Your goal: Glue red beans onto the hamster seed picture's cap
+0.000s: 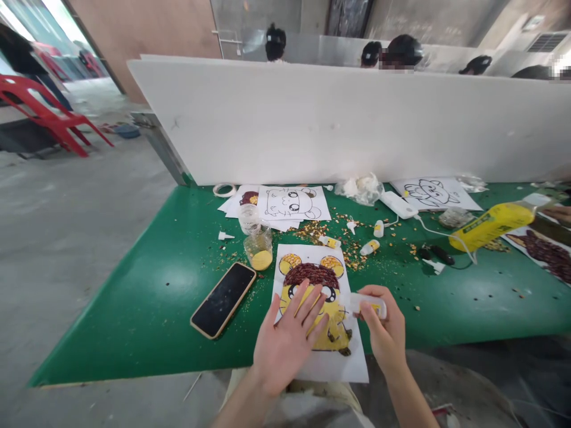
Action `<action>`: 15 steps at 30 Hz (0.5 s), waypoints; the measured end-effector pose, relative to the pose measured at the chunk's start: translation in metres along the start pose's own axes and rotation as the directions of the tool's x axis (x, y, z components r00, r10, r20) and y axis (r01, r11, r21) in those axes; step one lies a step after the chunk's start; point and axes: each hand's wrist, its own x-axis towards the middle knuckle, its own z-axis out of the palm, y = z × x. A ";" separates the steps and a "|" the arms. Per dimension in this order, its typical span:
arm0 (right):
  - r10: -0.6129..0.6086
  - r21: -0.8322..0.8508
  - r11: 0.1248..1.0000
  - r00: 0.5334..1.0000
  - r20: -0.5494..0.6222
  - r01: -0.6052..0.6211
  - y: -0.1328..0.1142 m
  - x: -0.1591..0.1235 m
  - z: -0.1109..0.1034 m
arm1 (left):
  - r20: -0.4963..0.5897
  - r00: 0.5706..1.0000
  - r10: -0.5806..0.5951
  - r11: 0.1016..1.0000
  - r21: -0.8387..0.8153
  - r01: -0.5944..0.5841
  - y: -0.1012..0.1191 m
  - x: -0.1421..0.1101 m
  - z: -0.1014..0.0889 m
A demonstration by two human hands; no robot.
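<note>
On a white sheet (352,362) in front of me is a cartoon animal picture (336,339), its head top covered with dark red beans, its ears with yellow kernels and its face and body in yellow. My left hand (288,333) is raised over the picture, palm up with fingers spread, and holds nothing. It hides part of the face and body. My right hand (386,327) grips a small clear glue bottle (375,307) with a yellow label, tilted sideways over the sheet's right edge with its tip pointing left.
Left of the sheet lie a phone (223,300) and a cut plastic bottle (259,249) with yellow grains. Behind are line drawings (292,203), scattered kernels (312,230), small glue bottles (370,247) and a white board (321,125). A yellow bottle (495,224) lies right, near another person's hand (559,214).
</note>
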 end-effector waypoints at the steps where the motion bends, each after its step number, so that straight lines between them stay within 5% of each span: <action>1: 0.026 0.042 0.999 0.999 -0.042 -0.024 0.003 0.003 -0.001 | 0.004 1.000 -0.001 1.000 0.006 0.001 0.002 -0.002 -0.002; 6: 0.204 0.310 0.931 0.979 -0.003 -0.193 0.020 0.016 -0.013 | 0.007 1.000 0.022 1.000 0.011 -0.022 0.017 -0.017 -0.018; 10: 0.295 0.364 0.896 0.954 -0.055 -0.256 0.039 0.018 -0.017 | -0.006 1.000 0.022 1.000 -0.005 -0.022 0.027 -0.026 -0.025; 12: 0.247 0.267 0.943 0.955 -0.163 -0.198 0.047 0.018 -0.017 | -0.008 1.000 0.019 1.000 -0.009 -0.020 0.028 -0.026 -0.025; 15: 0.062 -0.096 0.991 0.956 -0.286 -0.093 0.055 0.020 -0.020 | -0.006 1.000 0.015 1.000 -0.010 -0.015 0.027 -0.022 -0.022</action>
